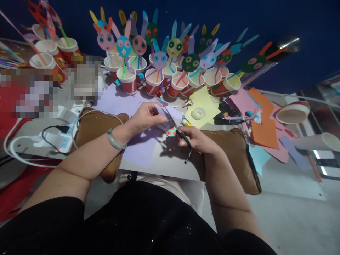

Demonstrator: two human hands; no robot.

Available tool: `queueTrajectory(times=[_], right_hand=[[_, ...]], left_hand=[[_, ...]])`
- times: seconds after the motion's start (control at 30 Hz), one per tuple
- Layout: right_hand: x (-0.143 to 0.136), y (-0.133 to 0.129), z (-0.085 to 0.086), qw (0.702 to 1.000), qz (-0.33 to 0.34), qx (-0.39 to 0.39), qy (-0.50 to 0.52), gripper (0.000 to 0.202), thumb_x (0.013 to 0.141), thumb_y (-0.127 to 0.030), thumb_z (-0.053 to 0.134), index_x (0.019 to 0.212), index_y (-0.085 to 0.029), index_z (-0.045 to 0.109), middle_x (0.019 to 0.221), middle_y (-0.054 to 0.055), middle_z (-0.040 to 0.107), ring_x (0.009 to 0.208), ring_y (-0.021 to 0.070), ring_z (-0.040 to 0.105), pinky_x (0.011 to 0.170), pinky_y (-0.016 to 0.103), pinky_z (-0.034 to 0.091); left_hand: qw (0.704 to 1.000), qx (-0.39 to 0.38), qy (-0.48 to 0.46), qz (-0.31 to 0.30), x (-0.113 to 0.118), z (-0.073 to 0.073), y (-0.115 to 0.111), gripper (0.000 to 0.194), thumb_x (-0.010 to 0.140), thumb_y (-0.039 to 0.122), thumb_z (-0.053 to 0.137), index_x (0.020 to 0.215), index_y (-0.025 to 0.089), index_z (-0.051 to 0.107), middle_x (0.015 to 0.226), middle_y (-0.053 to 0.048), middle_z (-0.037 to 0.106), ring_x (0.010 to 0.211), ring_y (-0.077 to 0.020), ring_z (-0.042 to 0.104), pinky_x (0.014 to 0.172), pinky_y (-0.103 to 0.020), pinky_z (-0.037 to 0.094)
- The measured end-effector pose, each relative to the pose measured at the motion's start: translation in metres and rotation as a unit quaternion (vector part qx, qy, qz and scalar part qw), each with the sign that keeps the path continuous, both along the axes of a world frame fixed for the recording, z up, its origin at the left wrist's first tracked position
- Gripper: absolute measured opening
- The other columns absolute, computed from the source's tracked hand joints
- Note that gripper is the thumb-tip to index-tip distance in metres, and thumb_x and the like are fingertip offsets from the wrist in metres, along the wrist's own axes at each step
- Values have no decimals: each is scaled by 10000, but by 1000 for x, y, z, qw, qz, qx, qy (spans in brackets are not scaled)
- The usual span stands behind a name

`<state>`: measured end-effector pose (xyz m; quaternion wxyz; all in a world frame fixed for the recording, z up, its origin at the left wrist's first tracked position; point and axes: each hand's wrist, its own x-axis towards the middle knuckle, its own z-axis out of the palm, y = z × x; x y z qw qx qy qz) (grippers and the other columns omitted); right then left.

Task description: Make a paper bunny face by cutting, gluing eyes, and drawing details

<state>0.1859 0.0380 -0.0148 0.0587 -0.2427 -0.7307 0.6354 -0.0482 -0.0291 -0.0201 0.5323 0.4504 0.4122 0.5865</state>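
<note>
In the head view, lilac paper (175, 112) is pinched between thumb and fingers of the left hand (147, 115) above the counter (183, 171). Scissors (182, 136) are gripped in the curled right hand (195, 139), their blades held at the paper. A tape roll (198, 113) is seen on yellow paper (204, 98) nearby.

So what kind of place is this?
Probably a craft worktable, perhaps in a workshop or classroom; the wider room hardly shows. Long-eared paper faces stand in paper cups, colored paper sheets lie around, and the right hand grips scissors.
</note>
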Motion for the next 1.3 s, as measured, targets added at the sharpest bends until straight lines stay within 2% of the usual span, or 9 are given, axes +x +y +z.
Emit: queueTrajectory(times=[0.13,0.37,0.57,0.67,0.8,0.93,1.0,1.13,1.3], right_hand=[[0,1,3,1000,5,0,-2,715,676,-828,846,680,-203,498,669,-50,463,639,104,380,577,265,290],[1,3,1,1000,13,5,-9,689,690,-814,841,696,-201,527,652,-61,440,623,99,350,573,263,281],[0,3,1,1000,22,6,1,680,701,-806,838,696,-202,528,661,-59,447,631,101,356,582,265,293],[3,5,4,999,42,3,-15,686,702,-824,827,719,-202,537,674,-56,470,639,105,382,580,262,303],[17,15,7,995,79,13,-54,680,704,-816,836,723,-192,566,662,-52,498,639,108,427,569,254,302],[28,22,7,994,104,-31,6,666,657,-783,893,715,-181,613,687,-9,622,639,129,535,583,266,382],[24,20,4,994,53,-49,76,627,609,-696,966,697,-189,607,709,17,680,644,148,592,594,280,434],[3,1,-5,979,-129,-17,156,565,559,-521,1037,653,-204,580,791,51,755,674,172,656,623,303,499],[-22,-21,-22,936,-303,29,177,545,543,-521,1043,663,-216,608,700,-8,700,645,145,611,618,283,489]], left_hand=[[1000,4,1,-25,0,3,-1,252,657,298,954,813,172,802,833,-22,791,772,-146,705,753,-280,572],[999,3,18,-34,-1,3,-1,312,654,363,978,792,164,781,792,-30,772,737,-156,701,733,-297,570],[999,0,12,-30,0,2,0,239,654,300,941,789,174,790,787,-13,773,719,-140,681,700,-271,547],[1000,3,-16,-11,1,0,2,225,626,275,921,779,172,792,773,-5,774,738,-145,695,732,-273,564],[998,-4,-26,58,0,-5,5,210,652,291,892,800,176,798,821,-12,798,766,-151,713,779,-288,577],[997,-8,-19,75,0,-6,5,264,662,340,915,836,177,801,857,-27,814,799,-168,735,792,-301,590],[999,1,-4,55,0,-6,4,323,663,391,943,852,173,797,868,-39,817,815,-176,744,809,-309,594],[997,32,54,34,4,-10,3,439,658,481,970,881,161,768,849,-49,804,779,-166,724,771,-299,584],[985,79,148,50,12,-16,0,301,711,390,894,819,151,746,770,-22,747,697,-128,658,658,-238,524]])
